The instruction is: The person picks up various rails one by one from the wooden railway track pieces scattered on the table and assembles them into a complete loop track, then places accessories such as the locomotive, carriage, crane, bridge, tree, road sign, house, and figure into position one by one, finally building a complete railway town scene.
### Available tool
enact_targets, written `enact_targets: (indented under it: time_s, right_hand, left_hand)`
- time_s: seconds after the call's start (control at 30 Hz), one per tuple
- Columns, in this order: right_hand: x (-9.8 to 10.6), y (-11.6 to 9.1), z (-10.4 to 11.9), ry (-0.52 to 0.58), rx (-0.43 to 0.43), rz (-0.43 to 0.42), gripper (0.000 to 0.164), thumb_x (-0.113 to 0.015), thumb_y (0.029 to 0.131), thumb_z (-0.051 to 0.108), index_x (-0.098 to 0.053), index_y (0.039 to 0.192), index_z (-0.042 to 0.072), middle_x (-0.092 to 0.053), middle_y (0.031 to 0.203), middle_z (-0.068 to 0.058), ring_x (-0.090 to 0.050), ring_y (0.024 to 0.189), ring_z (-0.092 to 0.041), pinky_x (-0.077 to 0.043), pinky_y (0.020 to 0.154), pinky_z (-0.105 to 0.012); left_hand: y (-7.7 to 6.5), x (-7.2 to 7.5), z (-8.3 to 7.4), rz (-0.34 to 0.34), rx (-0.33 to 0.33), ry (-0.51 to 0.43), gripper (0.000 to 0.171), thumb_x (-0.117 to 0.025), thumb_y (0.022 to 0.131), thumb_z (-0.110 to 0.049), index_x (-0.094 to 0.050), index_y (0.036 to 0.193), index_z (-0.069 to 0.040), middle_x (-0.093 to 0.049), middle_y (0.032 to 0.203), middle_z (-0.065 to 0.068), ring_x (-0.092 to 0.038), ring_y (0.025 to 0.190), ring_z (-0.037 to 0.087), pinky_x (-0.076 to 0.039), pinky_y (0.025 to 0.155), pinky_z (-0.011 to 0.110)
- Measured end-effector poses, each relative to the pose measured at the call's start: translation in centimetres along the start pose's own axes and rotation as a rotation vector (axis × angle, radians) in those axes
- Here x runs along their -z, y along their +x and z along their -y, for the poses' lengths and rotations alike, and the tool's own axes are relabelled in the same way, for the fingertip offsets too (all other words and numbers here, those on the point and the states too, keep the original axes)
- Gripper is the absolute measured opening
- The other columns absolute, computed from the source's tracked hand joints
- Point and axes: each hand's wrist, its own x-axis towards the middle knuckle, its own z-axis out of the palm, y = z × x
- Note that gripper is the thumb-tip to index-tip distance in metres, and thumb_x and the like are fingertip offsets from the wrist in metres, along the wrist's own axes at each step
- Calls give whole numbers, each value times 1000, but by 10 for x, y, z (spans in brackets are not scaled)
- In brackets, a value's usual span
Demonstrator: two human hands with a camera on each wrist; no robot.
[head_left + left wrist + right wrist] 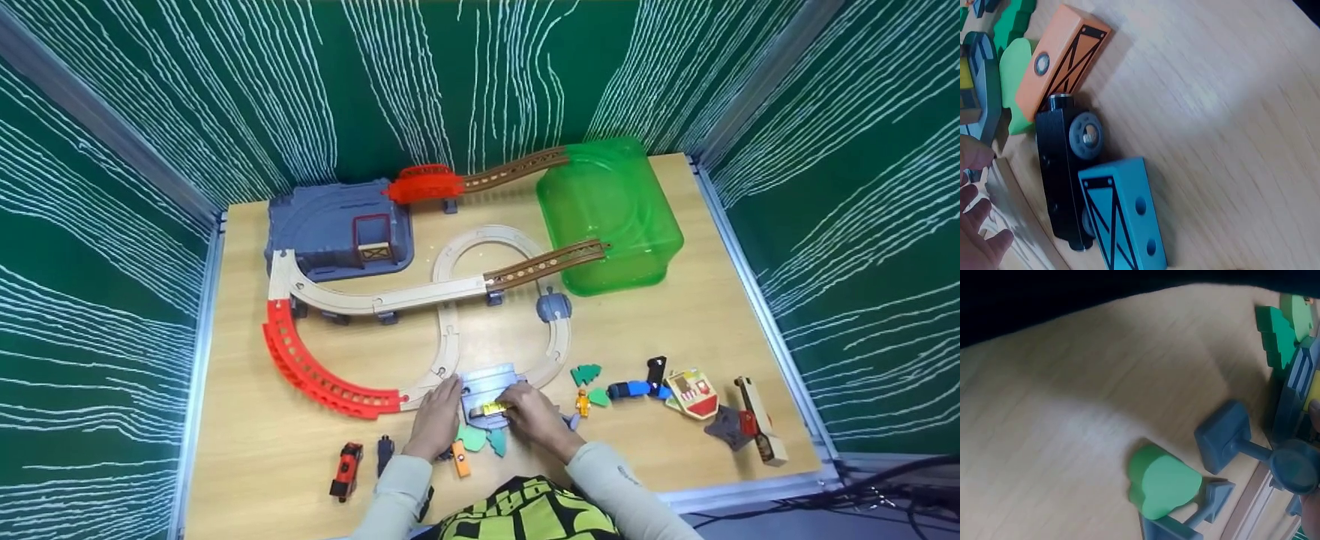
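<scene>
Patterned shirt (525, 514), lower centre; above, right hand (536, 416), fingers pinching yellow block (491, 409) at its right end, long axis crosswise; left hand (437, 418), fingers relaxed.

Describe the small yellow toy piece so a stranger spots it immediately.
Find the looping pale wooden track, then the grey-blue plastic plate at its near side. The small yellow toy piece is on that plate, at the person's right grip. Its bright yellow sets it apart from the grey-blue around it.
</scene>
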Motion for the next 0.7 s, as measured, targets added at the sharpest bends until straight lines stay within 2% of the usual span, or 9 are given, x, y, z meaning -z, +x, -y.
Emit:
enact_targets:
  time_s: [0.13, 0.23, 0.33, 0.4, 0.47, 0.57, 0.7]
  right_hand:
    - [-2, 0, 0, -21, 23, -11, 24, -65, 70, -2, -68, 88, 12, -63, 86, 2, -56, 83, -13, -47, 76, -26]
    - [-3, 0, 0, -41, 55, -24, 21, -67, 70, -1, -68, 87, 12, -63, 85, 2, -57, 81, -13, -48, 74, -26]
    - [-3, 2, 0, -44, 64, -23, 20, -66, 70, 0, -68, 86, 12, -63, 84, 2, -57, 80, -13, -48, 73, -26]
    - [-2, 3, 0, -31, 54, -18, 21, -65, 70, 0, -67, 87, 12, -63, 85, 2, -57, 80, -13, -48, 74, -26]
    - [0, 4, 0, -16, 35, -10, 21, -64, 70, -1, -67, 87, 12, -64, 86, 1, -57, 82, -14, -48, 75, -26]
    - [3, 7, -1, -7, 8, -6, 22, -64, 70, -2, -68, 88, 11, -64, 86, 1, -57, 83, -14, -48, 76, -27]
    - [7, 10, -2, 7, -10, -14, 22, -63, 71, -2, -68, 88, 11, -64, 86, 1, -57, 83, -14, -47, 77, -28]
  left_hand:
    - [-2, -2, 0, -22, 0, 15, 49, -45, 87, -9, -32, 135, -3, -29, 140, 10, -26, 128, 26, -22, 103, 45]
    - [-5, -4, 1, -68, 13, 21, 48, -48, 85, -7, -37, 131, -3, -37, 134, 10, -32, 124, 26, -26, 101, 41]
    - [-10, -7, 2, -138, 49, 24, 39, -53, 80, -4, -48, 118, -4, -48, 113, 7, -43, 108, 22, -37, 91, 36]
    - [-16, -11, 2, -175, 80, 25, 29, -54, 77, -4, -52, 107, -7, -47, 98, 4, -44, 95, 19, -40, 80, 33]
    - [-23, -16, 1, -180, 97, 34, 23, -54, 77, -9, -52, 100, -8, -45, 92, 3, -43, 89, 19, -40, 74, 33]
    - [-31, -23, -1, -139, 84, 45, 27, -56, 80, -22, -51, 104, -9, -47, 98, 4, -43, 94, 21, -38, 77, 38]
    - [-38, -31, -5, -100, 11, 83, 47, -60, 79, -36, -50, 119, -15, -48, 118, 2, -41, 106, 24, -36, 82, 46]
